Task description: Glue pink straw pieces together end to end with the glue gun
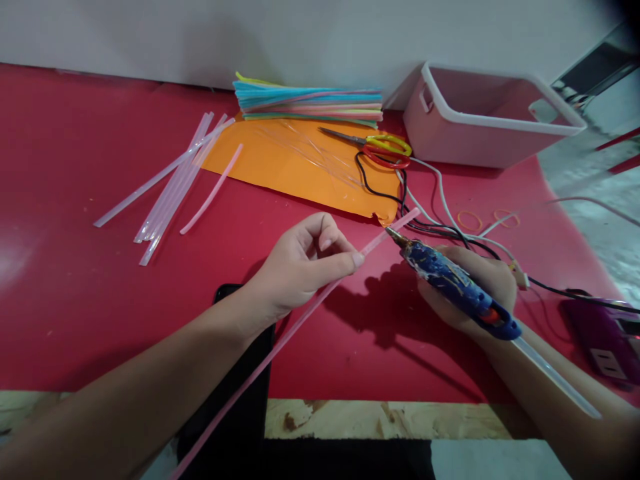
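While the left hand (307,267) pinches a pink strip (310,309) between thumb and fingers, the others loosely curled, its forearm slants in over the near edge of the bench (100,300). The strip runs from mid-bench down past that edge. Coming from the near right corner, the right hand (495,277) wraps round a blue glue gun (450,277), nozzle aimed at the strip's far end; whether they touch, I cannot tell. Near the back right corner stands a pink bin (465,137).
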### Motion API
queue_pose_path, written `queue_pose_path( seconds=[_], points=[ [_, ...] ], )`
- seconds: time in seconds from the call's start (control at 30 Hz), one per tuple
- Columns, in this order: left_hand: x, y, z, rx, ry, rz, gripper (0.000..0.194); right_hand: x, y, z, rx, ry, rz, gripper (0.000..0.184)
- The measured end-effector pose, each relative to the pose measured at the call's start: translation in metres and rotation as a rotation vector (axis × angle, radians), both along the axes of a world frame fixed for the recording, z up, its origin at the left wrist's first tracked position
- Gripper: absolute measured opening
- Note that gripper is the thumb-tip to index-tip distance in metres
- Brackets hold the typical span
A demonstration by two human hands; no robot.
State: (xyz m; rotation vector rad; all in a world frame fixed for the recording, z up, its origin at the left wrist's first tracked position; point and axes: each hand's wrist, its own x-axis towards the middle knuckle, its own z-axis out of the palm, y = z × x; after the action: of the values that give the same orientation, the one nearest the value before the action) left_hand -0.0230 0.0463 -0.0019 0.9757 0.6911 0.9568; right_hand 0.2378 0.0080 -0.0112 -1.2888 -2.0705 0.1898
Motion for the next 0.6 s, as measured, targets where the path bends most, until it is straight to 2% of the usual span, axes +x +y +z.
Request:
queue_pose_path(
  seconds=[0.6],
  points=[
    [-0.0001,0.0003,-0.0006,0.004,-0.028,-0.006,0.042,-0.0035,0.0033,0.0014,0.110,-0.020,-0.019,0.008]
  ],
)
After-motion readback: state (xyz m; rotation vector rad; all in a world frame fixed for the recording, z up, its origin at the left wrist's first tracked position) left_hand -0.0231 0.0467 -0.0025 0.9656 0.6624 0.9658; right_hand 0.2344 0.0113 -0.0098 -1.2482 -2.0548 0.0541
